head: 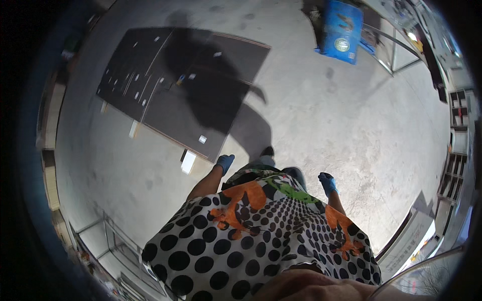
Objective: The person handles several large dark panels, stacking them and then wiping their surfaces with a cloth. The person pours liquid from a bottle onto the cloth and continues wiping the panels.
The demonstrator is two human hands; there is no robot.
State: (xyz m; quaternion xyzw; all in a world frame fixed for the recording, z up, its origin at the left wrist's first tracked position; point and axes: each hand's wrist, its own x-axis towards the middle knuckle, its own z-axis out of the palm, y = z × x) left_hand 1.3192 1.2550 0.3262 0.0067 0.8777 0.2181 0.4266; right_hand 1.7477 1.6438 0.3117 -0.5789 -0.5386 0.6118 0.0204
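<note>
My left hand (225, 164), in a blue glove, hangs beside my body with its fingers curled in. Nothing shows in it. Nearest to it is the near corner of a group of dark flat panels (177, 114) that stand slightly off the floor on pale blocks. My right hand (327, 182), also gloved in blue, hangs on the other side over bare floor. Its fingers are curled, their upper side looks dark, and I see no object in it. Several small white pieces lie on the panels, with a yellow-and-blue item (180, 79) near the middle.
A white block (188, 162) juts from under the near panel edge. Ahead on the right stands a blue printed bag (342, 32) beside a metal frame (393, 69). Shelving (457, 150) lines the right side. Another metal frame (109, 237) is at lower left, and a long carton (408, 240) at lower right.
</note>
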